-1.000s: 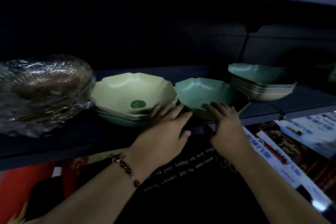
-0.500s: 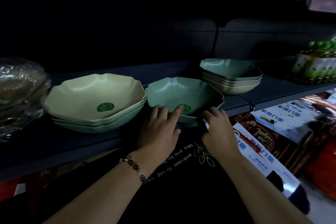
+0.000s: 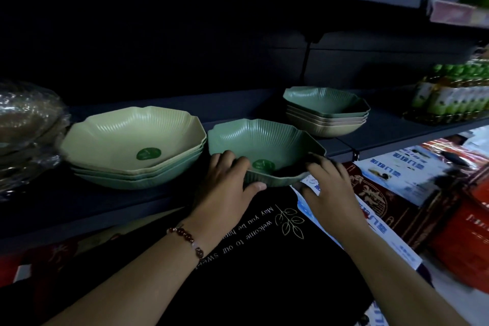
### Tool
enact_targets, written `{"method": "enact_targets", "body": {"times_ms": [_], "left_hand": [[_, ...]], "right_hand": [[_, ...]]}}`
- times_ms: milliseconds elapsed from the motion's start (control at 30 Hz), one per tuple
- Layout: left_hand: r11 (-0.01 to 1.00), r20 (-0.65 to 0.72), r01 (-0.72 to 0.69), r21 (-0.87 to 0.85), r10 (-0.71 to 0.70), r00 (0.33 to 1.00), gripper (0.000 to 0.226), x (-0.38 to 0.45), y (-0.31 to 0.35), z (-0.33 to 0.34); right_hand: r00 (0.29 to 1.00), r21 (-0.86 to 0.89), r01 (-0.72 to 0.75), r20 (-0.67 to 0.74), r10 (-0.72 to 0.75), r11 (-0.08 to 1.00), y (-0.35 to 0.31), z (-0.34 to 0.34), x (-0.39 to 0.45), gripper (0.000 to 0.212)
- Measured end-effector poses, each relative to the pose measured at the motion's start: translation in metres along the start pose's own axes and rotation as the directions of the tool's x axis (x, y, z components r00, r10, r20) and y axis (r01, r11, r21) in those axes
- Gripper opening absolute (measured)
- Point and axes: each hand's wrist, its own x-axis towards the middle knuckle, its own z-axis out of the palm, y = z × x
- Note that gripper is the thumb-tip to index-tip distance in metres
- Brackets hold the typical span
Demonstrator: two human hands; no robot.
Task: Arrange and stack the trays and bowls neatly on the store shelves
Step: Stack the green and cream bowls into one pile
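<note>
Left hand: your left hand [image 3: 227, 182] grips the near-left rim of the green bowl [image 3: 264, 145], fingers hooked over the edge, thumb pressed against the outer wall.
Right hand: your right hand [image 3: 330, 188] holds the bowl's near-right rim, fingers curled onto the edge; where the thumb sits you can't tell.
Green bowl: it's at the shelf's [image 3: 111, 209] front edge, near the middle, its near side jutting out past the edge. Whether its base touches the shelf can't be told. There's a dark green sticker [image 3: 263, 164] inside, near your fingers.
Left stack: pale green bowls [image 3: 132, 137] nested together, just beside the green bowl on its left, sitting toward the front edge, a sticker showing in the top one.
Back stack: more bowls [image 3: 326, 111], green on top and beige below, further back and to the right, apart from the one you hold.
Far left: a plastic-wrapped bundle [image 3: 26, 127] at the shelf's left end, contents blurred.
Far right: green-capped bottles [image 3: 455, 92] on the neighbouring shelf section.
Wrist: a beaded bracelet [image 3: 185, 239] on your left wrist.
Below: printed boxes [image 3: 397, 177] under the shelf, at right.
</note>
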Motion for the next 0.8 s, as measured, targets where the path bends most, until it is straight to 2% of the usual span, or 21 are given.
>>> {"method": "enact_targets", "body": {"times_ms": [200, 367, 467, 567, 700, 800], "left_hand": [[0.994, -0.096, -0.030, -0.102, 0.020, 0.995, 0.035, -0.008, 0.012, -0.033], [0.993, -0.194, -0.105, -0.044, 0.095, 0.976, 0.035, -0.014, 0.007, -0.070], [0.997, -0.217, -0.081, -0.017, 0.075, 0.973, 0.035, -0.020, -0.013, -0.097], [0.998, -0.233, -0.048, 0.028, 0.053, 0.971, 0.032, -0.029, -0.041, -0.120], [0.996, -0.181, 0.076, 0.042, -0.067, 0.981, 0.032, -0.047, -0.083, -0.145], [0.987, -0.179, 0.121, 0.101, -0.102, 0.979, 0.030, -0.059, -0.112, -0.157]], "right_hand": [[0.993, 0.078, 0.114, -0.054, -0.110, 0.990, -0.014, -0.024, -0.005, 0.033], [0.955, 0.082, 0.216, -0.225, -0.193, 0.973, -0.045, -0.027, -0.002, 0.027], [0.936, 0.102, 0.267, -0.265, -0.232, 0.958, -0.076, -0.018, 0.005, 0.028], [0.928, 0.144, 0.310, -0.262, -0.266, 0.940, -0.108, -0.001, 0.013, 0.028], [0.928, 0.180, 0.348, -0.204, -0.311, 0.920, -0.150, 0.032, 0.024, 0.029], [0.921, 0.208, 0.382, -0.166, -0.352, 0.901, -0.176, 0.054, 0.032, 0.030]]}}
